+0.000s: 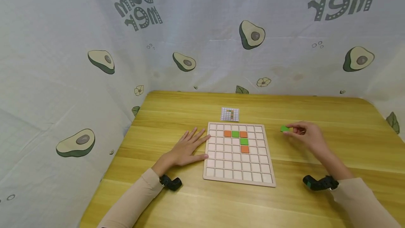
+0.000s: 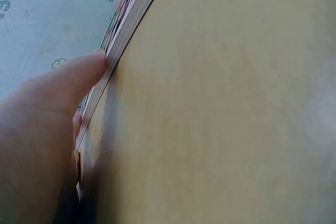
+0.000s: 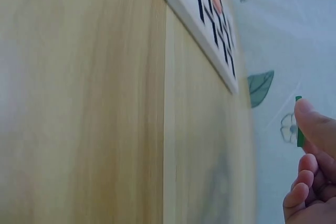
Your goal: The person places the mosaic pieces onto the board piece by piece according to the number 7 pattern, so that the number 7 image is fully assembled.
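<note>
A wooden grid board (image 1: 227, 164) lies flat on the table, with orange and green square tiles set in its upper cells. Three are orange, among them the lowest orange tile (image 1: 245, 149); two are green, one being the upper green tile (image 1: 235, 134). My left hand (image 1: 183, 150) rests with spread fingers at the board's left edge, and its thumb (image 2: 79, 80) touches the side in the left wrist view. To the right of the board, my right hand (image 1: 305, 134) pinches a green square tile (image 1: 284, 128) between thumb and fingers, raised over the table.
Just behind the board lies a small pattern card (image 1: 230, 114) with a printed grid and coloured squares. The wooden table (image 1: 177, 200) meets a hanging cloth (image 1: 209, 17) printed with avocados at its back and left. Each wrist wears a black camera strap (image 1: 319, 183).
</note>
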Motion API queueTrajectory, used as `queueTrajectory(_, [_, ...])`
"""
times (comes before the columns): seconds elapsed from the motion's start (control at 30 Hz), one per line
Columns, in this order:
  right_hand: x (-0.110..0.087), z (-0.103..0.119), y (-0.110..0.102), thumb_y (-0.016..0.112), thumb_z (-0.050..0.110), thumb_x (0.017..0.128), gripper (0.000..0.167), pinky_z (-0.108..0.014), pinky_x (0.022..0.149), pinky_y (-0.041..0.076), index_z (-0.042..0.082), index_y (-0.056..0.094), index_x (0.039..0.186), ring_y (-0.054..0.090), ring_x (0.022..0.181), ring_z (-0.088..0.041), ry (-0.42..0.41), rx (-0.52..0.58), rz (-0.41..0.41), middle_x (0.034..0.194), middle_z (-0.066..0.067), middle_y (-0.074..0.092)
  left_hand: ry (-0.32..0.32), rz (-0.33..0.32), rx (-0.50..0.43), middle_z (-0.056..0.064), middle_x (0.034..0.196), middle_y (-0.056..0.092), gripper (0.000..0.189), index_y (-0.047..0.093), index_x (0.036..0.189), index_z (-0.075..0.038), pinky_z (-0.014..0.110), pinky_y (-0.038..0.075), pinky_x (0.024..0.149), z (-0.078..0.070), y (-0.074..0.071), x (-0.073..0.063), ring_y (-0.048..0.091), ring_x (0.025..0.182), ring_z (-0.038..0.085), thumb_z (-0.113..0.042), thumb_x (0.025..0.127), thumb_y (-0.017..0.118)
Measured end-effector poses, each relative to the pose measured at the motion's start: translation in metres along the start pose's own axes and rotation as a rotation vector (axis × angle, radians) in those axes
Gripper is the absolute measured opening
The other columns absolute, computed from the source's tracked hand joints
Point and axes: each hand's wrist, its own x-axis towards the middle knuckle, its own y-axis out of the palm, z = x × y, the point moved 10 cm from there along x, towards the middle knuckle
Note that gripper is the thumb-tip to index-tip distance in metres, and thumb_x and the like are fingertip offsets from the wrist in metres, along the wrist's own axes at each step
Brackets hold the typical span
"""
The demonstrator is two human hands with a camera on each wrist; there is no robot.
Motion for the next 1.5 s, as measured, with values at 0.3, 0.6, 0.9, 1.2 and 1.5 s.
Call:
queueTrajectory(0.3, [-0.01,0.033,0.012,0.078,0.008,0.087,0.024,-0.021,0.053,0.041,-0.008,0.073,0.103,0.044,0.065,-0.011,-0.089,0.076,0.023,0.081,-0.007,0.054,-0.009,0.009,0.002,0.003,0.167,0.004,0.076,0.014,0.162,-0.031,0.05,-0.003,0.12,0.002,0.001,-0.001,-0.004,0.152,0.029,-0.066,0.099,0.04])
queueTrajectory(0.6, [-0.021,0.055,0.035,0.079,0.007,0.085,0.022,-0.021,0.053,0.041,-0.005,0.073,0.103,0.046,0.067,-0.012,-0.098,0.14,0.07,0.08,-0.007,0.054,-0.01,0.014,0.014,0.002,0.167,0.003,0.077,0.013,0.162,-0.032,0.05,-0.002,0.12,0.003,0.003,-0.002,-0.004,0.152,0.029,-0.067,0.099,0.039])
queueTrajectory(0.9, [-0.027,0.069,0.062,0.082,0.003,0.08,0.021,-0.02,0.054,0.041,-0.003,0.075,0.099,0.046,0.067,-0.011,-0.111,0.185,0.123,0.077,-0.005,0.052,0.002,0.005,-0.008,0.004,0.167,0.005,0.076,0.015,0.162,-0.028,0.053,-0.001,0.12,0.001,0.0,-0.003,-0.003,0.152,0.031,-0.064,0.1,0.041])
queueTrajectory(1.2, [-0.034,0.081,0.089,0.083,0.005,0.08,0.02,-0.02,0.055,0.04,-0.002,0.075,0.098,0.046,0.067,-0.01,-0.127,0.26,0.212,0.076,-0.003,0.051,0.0,0.012,-0.012,0.003,0.167,0.003,0.076,0.014,0.162,-0.03,0.051,-0.003,0.12,0.002,0.001,-0.001,-0.005,0.152,0.029,-0.064,0.1,0.04])
queueTrajectory(1.5, [-0.039,0.083,0.107,0.084,0.007,0.08,0.023,-0.02,0.054,0.036,-0.002,0.075,0.099,0.043,0.066,-0.01,-0.109,0.294,0.275,0.076,-0.002,0.051,0.0,0.006,-0.003,0.001,0.168,0.003,0.076,0.013,0.162,-0.032,0.05,-0.004,0.12,0.004,0.002,0.001,-0.005,0.152,0.029,-0.066,0.099,0.039])
